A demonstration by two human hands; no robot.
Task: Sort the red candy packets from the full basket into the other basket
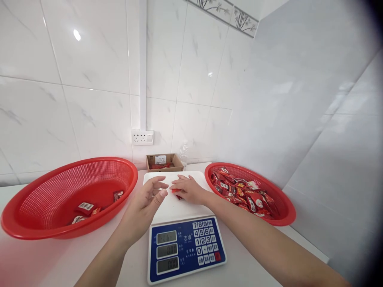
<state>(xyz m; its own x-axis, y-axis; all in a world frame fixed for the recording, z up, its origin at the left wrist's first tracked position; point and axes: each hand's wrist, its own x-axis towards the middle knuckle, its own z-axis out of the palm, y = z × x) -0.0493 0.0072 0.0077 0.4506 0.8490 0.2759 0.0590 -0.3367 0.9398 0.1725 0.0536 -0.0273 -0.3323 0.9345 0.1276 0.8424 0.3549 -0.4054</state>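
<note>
A white electronic scale [185, 249] with a blue keypad panel stands in front of me. My right hand [188, 188] rests on its white weighing plate [167, 207], fingers closed over small red candy packets [176, 193]. My left hand [148, 201] hovers just left of them above the plate, fingers spread and holding nothing. A red mesh basket [285, 207] on the right is full of red wrapped candies [242, 193]. On the left, a larger red mesh basket [38, 195] holds a few candy packets [85, 208].
A small open cardboard box [164, 161] and a clear plastic bottle [183, 153] stand behind the scale against the white tiled wall. A wall socket [143, 137] sits above them. A white wall closes in on the right; the counter edge drops off there.
</note>
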